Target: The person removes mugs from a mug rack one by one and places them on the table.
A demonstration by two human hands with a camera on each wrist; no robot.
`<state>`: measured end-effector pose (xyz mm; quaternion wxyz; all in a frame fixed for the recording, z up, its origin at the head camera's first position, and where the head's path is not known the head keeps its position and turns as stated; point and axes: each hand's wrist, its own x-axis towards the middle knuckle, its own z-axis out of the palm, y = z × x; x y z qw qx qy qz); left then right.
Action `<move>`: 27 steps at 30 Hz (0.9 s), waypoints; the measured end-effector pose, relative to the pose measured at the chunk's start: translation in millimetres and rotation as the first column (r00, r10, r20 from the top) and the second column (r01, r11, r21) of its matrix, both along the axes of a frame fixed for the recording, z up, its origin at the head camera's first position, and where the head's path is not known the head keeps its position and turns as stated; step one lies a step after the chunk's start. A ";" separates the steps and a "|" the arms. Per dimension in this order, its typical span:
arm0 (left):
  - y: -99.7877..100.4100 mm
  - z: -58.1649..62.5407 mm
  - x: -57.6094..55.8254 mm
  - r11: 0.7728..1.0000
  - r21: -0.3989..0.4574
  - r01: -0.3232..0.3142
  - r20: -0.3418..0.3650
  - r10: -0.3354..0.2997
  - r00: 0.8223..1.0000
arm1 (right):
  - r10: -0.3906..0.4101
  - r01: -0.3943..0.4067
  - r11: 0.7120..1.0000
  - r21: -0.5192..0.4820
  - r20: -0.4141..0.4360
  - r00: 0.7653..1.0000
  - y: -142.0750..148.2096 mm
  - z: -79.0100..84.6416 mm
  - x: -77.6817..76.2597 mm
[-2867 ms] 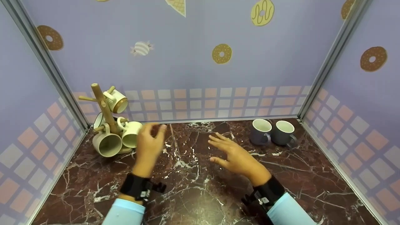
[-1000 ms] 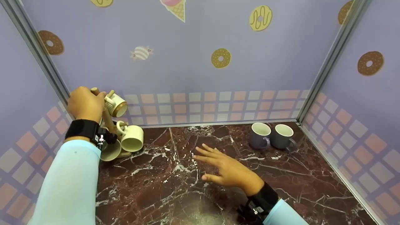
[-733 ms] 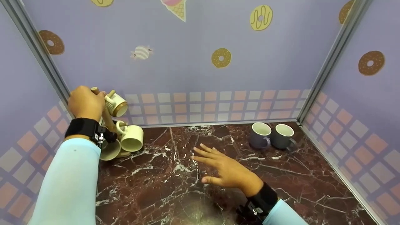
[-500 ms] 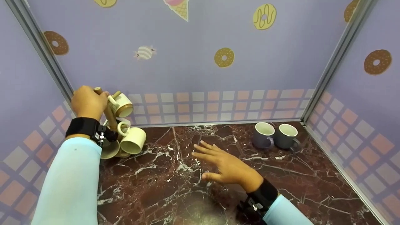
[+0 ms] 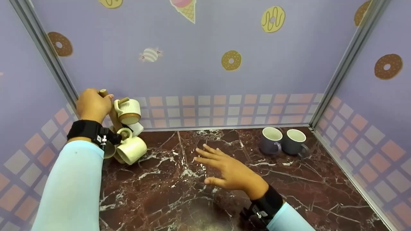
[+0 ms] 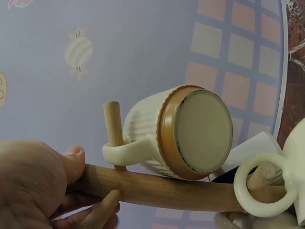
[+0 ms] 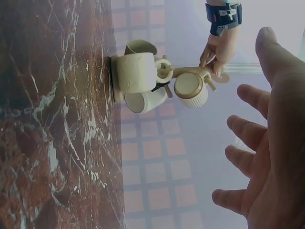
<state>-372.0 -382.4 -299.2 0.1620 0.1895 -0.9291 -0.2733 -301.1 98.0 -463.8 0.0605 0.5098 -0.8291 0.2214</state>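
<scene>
Mug tree [image 6: 176,192], a ribbed mug [image 5: 131,107] hanging from it, is gripped near its top by the left hand [image 5: 93,104]; the right hand [image 5: 229,171], empty and spread, hovers well to its right. Turning or steadying it seems the step; next calls for gentle control.

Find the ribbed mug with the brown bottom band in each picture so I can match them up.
Head: the ribbed mug is left of centre, right of the left hand.
Left wrist: the ribbed mug is large, slightly right of centre, its bottom showing.
Right wrist: the ribbed mug is above and right of centre.
Shared landmark: the wooden mug stand, gripped by the left hand.
</scene>
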 end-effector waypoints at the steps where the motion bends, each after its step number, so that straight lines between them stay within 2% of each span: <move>1: -0.3 0.4 -0.5 1.000 0.002 0.006 0.001 -0.006 1.000 | 0.000 0.000 1.000 -0.001 -0.003 1.000 -0.4 0.2 0.2; 12: -9.1 0.0 2.7 0.999 -0.003 0.041 0.037 -0.041 0.999 | 0.012 -0.012 1.000 0.010 -0.004 1.000 -5.7 -1.6 0.2; 18: -16.3 1.8 4.7 0.994 -0.009 0.105 0.044 -0.104 0.994 | 0.019 -0.019 1.000 0.003 -0.014 1.000 -7.4 -2.1 0.6; 22: -21.6 2.5 6.5 0.987 0.022 0.161 0.053 -0.162 0.985 | 0.024 -0.024 1.000 0.002 -0.019 1.000 -7.9 -2.1 0.9; 27: -25.1 3.9 7.7 0.979 -0.001 0.206 0.029 -0.206 0.978 | 0.031 -0.031 0.999 -0.006 -0.012 0.999 -8.4 -1.6 0.6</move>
